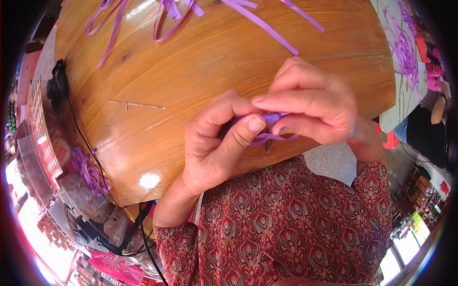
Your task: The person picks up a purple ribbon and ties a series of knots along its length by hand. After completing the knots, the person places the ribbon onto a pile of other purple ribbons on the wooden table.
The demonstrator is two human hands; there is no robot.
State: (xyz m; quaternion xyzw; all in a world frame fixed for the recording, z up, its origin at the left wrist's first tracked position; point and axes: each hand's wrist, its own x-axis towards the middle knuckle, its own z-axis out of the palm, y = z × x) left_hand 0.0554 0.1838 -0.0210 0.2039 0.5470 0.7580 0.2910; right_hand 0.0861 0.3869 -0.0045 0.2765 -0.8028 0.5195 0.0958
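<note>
A small knotted or woven piece of flat purple ribbon (272, 117) is held above the table's near edge, with a loop of ribbon hanging below it. My left hand (210, 143) pinches the piece from the left, thumb on top, its curled fingers hiding part of it. From the right, my right hand (317, 102) closes around the same ribbon with index finger and thumb. Its other fingers are folded, and the exact grip of its fingertips is partly hidden.
On the wooden table (191, 62) lie loose purple ribbon strips (262, 28) at the far side and a thin rod with a small crosspiece (138, 104) at left. A black cable (78, 124) runs along the left edge. More purple ribbon (404, 52) covers a pale table at right.
</note>
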